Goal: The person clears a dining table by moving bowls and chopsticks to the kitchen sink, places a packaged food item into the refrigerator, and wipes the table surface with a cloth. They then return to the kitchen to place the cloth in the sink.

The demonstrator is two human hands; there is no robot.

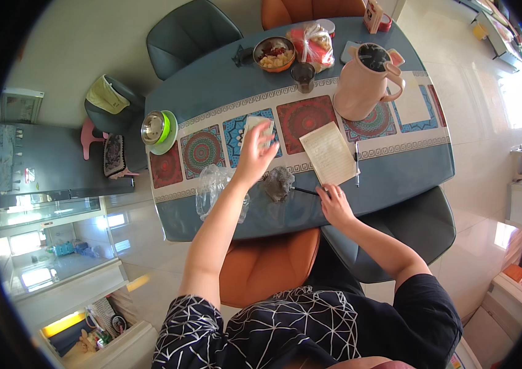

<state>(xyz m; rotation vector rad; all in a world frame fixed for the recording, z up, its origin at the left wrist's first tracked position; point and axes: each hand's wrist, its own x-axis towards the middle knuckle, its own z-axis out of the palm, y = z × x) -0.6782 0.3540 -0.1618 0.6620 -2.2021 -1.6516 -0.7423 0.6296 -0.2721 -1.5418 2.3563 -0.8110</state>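
Observation:
My left hand (257, 154) is raised over a small pale paper pad (255, 123) on the patterned table runner, fingers spread; whether it touches the pad I cannot tell. My right hand (333, 198) has its fingers on the end of a thin black stick (304, 190) near the table's front edge. The stick's other end meets a grey, fuzzy clump (279, 184). A crumpled clear plastic bag (212, 187) lies left of the clump, partly behind my left forearm. Beyond my right hand lies an open lined notebook (329, 154) with handwriting, a pen (357, 163) along its right side.
A pink thermos jug (364, 85) stands at the back right. Near it are a dark glass (303, 77), a bowl of food (273, 54) and a tied plastic bag (314, 44). A green-rimmed bowl (154, 127) sits at the left end. Chairs surround the table.

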